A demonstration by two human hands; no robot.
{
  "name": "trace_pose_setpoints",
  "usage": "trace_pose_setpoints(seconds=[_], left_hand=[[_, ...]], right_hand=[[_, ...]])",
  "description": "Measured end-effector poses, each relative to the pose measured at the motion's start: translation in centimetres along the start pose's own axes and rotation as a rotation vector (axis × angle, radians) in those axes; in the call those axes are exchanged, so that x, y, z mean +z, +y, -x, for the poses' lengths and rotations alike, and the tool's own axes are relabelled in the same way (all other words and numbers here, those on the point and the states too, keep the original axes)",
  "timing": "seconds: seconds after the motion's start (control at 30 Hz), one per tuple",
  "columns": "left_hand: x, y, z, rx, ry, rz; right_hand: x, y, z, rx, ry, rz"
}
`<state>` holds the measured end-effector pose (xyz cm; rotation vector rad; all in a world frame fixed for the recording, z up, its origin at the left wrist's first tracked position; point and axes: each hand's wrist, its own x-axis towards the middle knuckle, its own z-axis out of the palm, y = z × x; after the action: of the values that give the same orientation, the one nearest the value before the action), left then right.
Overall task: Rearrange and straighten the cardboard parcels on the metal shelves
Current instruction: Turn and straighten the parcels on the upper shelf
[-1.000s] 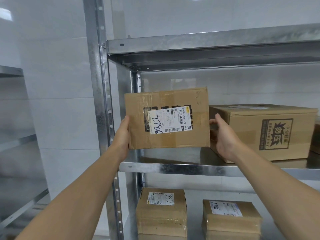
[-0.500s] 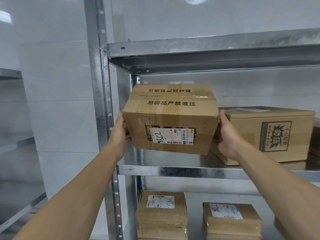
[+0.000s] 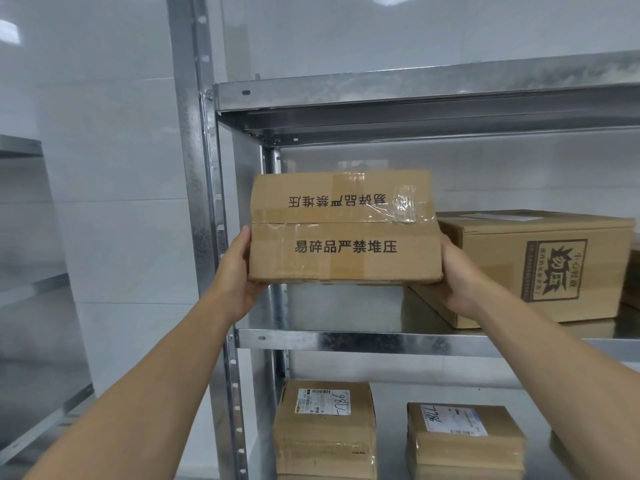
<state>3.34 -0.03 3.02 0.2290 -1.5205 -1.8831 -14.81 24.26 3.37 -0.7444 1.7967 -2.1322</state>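
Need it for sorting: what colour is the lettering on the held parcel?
Black, on the parcel; head view.

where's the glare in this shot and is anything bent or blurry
Head view: lamp glare on the tiled wall at top and on the crinkled tape of the held parcel; wide-angle distortion slants the shelf post; the parcel's print reads sharp.

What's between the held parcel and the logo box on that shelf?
Head view: only the right hand, gripping the held parcel at its right end, in front of the logo box.
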Motion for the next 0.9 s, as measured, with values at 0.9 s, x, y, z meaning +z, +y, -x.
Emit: trace_pose_setpoints(seconds=[0.9], left_hand=[[-0.8, -0.3, -1.6, 0.077, 0.071, -0.056]], right_hand=[[-0.5, 1.5, 0.9, 0.008, -0.010, -0.170]])
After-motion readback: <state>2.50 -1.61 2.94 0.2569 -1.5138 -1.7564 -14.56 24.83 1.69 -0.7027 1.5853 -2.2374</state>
